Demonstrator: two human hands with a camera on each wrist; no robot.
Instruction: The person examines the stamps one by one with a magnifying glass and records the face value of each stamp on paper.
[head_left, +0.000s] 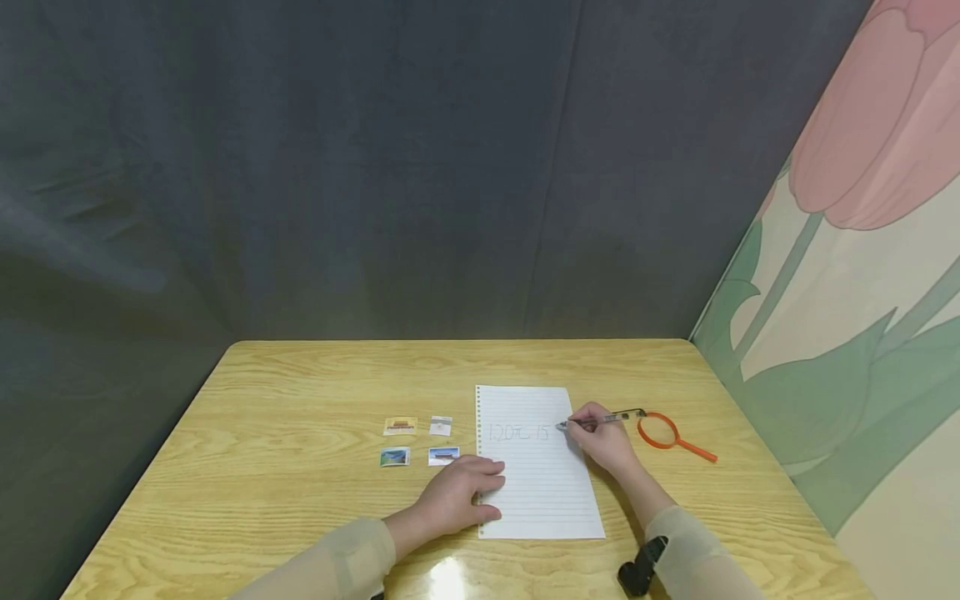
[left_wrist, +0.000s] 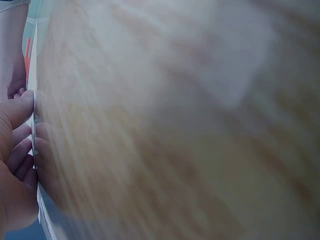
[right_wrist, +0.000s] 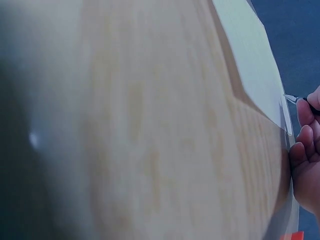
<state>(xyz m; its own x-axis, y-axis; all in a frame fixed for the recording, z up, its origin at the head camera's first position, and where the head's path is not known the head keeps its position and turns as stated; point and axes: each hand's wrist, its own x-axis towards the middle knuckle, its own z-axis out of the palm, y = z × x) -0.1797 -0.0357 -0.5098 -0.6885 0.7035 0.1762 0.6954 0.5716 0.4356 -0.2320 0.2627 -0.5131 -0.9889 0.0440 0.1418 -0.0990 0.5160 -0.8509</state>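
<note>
A lined white sheet (head_left: 536, 492) with punched holes down its left side lies on the table, bearing handwriting that looks like "120" and "15". My right hand (head_left: 609, 446) pinches a pen (head_left: 618, 415), its tip on the paper just right of the writing. In the right wrist view the curled fingers of my right hand (right_wrist: 307, 150) show beside the pen tip (right_wrist: 290, 98). The left hand (head_left: 459, 496) rests with fingers spread on the sheet's left edge. At the left border of the left wrist view, the left hand (left_wrist: 17, 160) lies flat against the surface.
Four small picture cards lie left of the sheet, among them a yellow one (head_left: 401, 426) and a blue-green one (head_left: 394, 457). An orange-rimmed magnifying glass (head_left: 697, 451) lies right of my right hand. Dark curtain (head_left: 450, 167) stands behind the wooden table (head_left: 300, 375).
</note>
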